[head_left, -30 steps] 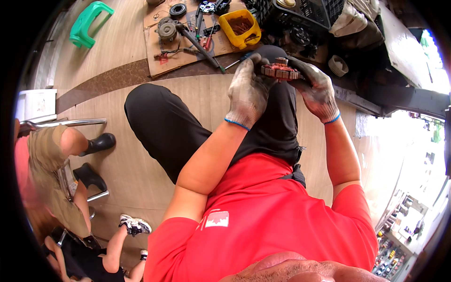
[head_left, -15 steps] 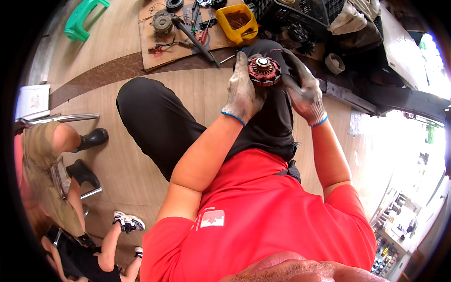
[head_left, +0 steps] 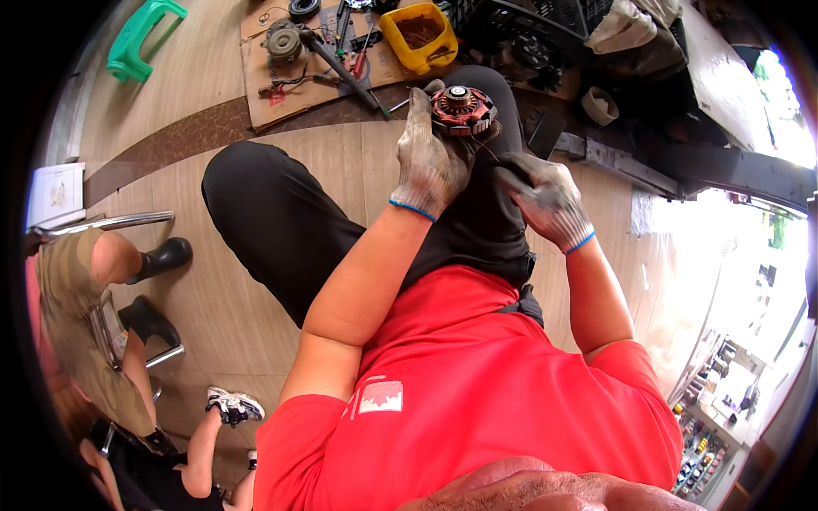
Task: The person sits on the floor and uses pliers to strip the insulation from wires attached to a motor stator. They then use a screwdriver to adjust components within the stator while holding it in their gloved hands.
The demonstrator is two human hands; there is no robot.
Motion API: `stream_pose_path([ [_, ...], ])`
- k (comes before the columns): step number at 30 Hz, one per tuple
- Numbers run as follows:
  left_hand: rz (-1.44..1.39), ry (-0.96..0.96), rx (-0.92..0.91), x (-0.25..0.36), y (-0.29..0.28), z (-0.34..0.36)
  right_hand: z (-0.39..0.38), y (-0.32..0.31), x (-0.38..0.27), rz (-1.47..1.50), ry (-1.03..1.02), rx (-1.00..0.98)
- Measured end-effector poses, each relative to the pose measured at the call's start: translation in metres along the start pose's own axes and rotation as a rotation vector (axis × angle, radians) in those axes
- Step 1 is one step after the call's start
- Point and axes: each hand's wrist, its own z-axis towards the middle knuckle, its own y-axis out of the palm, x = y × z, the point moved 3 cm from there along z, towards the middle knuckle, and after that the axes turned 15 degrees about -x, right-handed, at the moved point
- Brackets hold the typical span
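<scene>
In a grey-white work glove with a blue cuff edge, my left hand (head_left: 429, 157) is closed round a motor armature (head_left: 464, 122). Red-copper windings ring it, and its round commutator points up. A thin wire (head_left: 484, 146) runs from the armature's lower side toward my right hand (head_left: 547, 194), gloved the same way. That hand sits lower and to the right, off the armature, with fingers pinched at the wire's end. Just beneath both hands is my right thigh in black trousers (head_left: 490, 187). The fingers under the armature are partly hidden.
Beyond my knees, a cardboard sheet (head_left: 256, 72) carries a round motor part (head_left: 284, 44), tools and a yellow cut-open container (head_left: 419, 58). A black crate (head_left: 545, 19) stands far right, a metal beam (head_left: 622, 163) below it. People sit at left near a green stool (head_left: 141, 43).
My right hand has left the armature's side and moved down, drawing the wire toward me. The left hand has shifted slightly left with the armature, now tilted differently.
</scene>
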Motion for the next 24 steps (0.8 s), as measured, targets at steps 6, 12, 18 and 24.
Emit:
stream_pose_path([
  [6, 0.011, 0.029, 0.001, -0.002, -0.003, -0.001, -0.024, -0.018, -0.013, 0.456, 0.191, 0.097],
  [12, 0.024, -0.021, 0.044, -0.005, -0.008, -0.001, -0.036, -0.032, -0.019, 0.766, 0.236, 0.152],
  [18, 0.01, -0.084, -0.063, -0.013, -0.004, -0.006, -0.042, -0.044, -0.01, 0.782, 0.242, 0.195],
  [24, 0.109, -0.023, -0.159, -0.023, 0.002, -0.009, -0.05, -0.057, -0.013, 0.79, 0.268, 0.243],
])
